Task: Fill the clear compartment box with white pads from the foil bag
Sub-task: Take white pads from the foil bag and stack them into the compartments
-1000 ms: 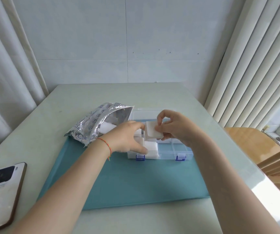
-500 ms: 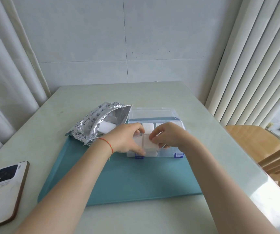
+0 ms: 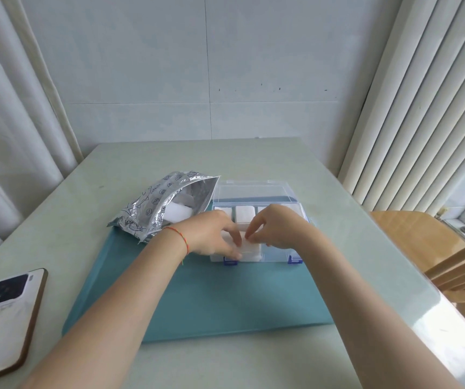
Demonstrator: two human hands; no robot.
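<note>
The clear compartment box (image 3: pixel 295 249) with blue latches sits open on a teal mat (image 3: pixel 225 299), its lid (image 3: pixel 253 189) tipped back. Several compartments hold white pads (image 3: pixel 244 214). My right hand (image 3: pixel 277 227) pinches the top edge of a white pad (image 3: pixel 249 249) lying in a front compartment. My left hand (image 3: pixel 214 237) rests on the box's left side, fingertips touching the same pad. The open foil bag (image 3: pixel 152 209) lies left of the box, with more white pads (image 3: pixel 176 213) showing in its mouth.
A phone (image 3: pixel 6 313) lies face down at the table's left front. A wooden chair (image 3: pixel 433 248) stands to the right of the table. Curtains hang on both sides, a tiled wall behind.
The right hand has brought the pad down from above the box into a front compartment. The left hand stays on the box's left side.
</note>
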